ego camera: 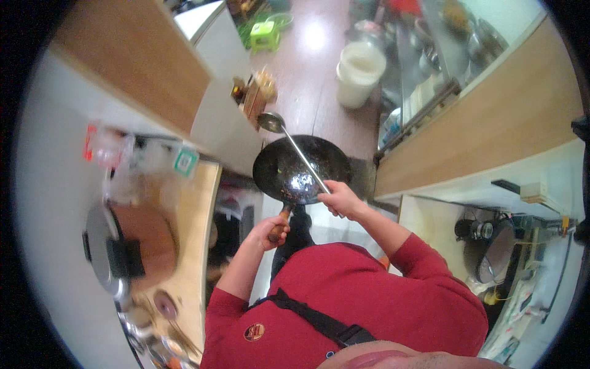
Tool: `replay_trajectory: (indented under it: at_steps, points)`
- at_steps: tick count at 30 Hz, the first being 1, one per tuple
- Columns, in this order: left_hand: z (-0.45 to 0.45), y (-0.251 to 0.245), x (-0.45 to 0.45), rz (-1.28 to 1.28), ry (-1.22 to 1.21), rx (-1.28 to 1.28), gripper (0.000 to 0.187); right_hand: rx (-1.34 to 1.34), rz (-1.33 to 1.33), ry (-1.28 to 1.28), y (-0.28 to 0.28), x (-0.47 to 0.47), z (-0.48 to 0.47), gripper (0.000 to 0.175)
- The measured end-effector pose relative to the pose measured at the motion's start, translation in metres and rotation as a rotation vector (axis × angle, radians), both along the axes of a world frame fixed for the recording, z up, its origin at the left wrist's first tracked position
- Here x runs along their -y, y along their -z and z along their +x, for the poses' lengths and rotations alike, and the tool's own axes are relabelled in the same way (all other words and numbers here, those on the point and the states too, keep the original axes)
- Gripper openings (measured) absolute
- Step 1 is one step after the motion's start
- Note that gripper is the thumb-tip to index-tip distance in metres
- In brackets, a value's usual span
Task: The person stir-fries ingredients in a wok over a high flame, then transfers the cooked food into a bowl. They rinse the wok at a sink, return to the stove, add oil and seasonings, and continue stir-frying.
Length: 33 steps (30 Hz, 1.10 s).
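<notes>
My left hand (271,233) is wrapped around the wooden handle (280,227) of a dark wok (269,173), which I hold out in front of my body. The wok's inside is shiny and wet-looking, with small bits of residue near its lower edge. In my right hand (341,199) is the long metal handle of a ladle (302,157). The ladle slants across the wok, and its bowl (271,122) reaches past the far rim. From this angle I cannot tell whether ladle and wok touch.
A counter (196,240) with a large lidded pot (147,246) runs along my left. Ahead on the floor (313,92) stand a white bucket (355,83), a green stool (265,36) and a cardboard box (252,102). Pans (493,249) are at my right, past a wood-coloured partition (470,133).
</notes>
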State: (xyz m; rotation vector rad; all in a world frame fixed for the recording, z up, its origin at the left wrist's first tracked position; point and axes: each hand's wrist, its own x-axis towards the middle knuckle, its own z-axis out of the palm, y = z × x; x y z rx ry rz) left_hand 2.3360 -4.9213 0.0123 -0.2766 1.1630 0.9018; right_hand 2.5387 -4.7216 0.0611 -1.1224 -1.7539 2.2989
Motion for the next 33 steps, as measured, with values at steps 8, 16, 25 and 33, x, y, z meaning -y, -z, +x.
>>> replay_trajectory:
  at_steps: [8, 16, 25, 33]
  points:
    - [-0.167, 0.003, -0.202, 0.001, 0.16, 0.092, 0.01, 0.109, -0.053, 0.292, -0.014, -0.125, -0.046, 0.025]
    - [-0.282, 0.019, -0.443, -0.094, 0.101, 0.137, 0.014, 0.093, -0.087, 0.5, -0.014, -0.244, -0.106, 0.036]
    - [-0.434, -0.045, -0.649, -0.063, -0.041, 0.135, 0.01, 0.066, 0.079, 0.163, -0.059, -0.536, -0.285, 0.023]
    - [-0.567, -0.062, -0.801, 0.004, -0.108, 0.086, 0.01, -0.123, 0.166, 0.038, -0.092, -0.773, -0.456, 0.043]
